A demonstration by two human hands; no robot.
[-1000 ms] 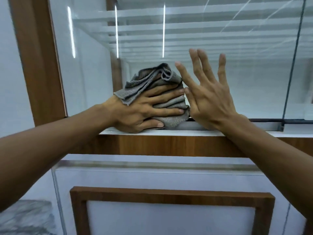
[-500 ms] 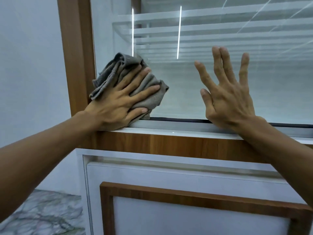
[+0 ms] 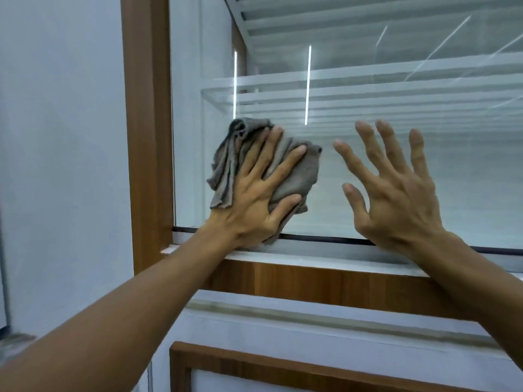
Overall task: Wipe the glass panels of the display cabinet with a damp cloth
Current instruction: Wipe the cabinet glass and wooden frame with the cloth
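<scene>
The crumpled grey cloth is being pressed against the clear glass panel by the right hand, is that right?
No. The left hand presses the crumpled grey cloth against the clear glass panel; the right hand is bare, fingers spread, as the head view shows.

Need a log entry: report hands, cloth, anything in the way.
Left hand flat, pressing cloth on glass, low by frame. Right hand open, empty, beside it. Nothing seen blocking the glass.

Cloth (image 3: pixel 307 174) middle hidden under left hand (image 3: pixel 254 202). Glass panel (image 3: pixel 424 171) cut off at top, right edges. Floor (image 3: pixel 14 345) patch lower left blurred.
</scene>
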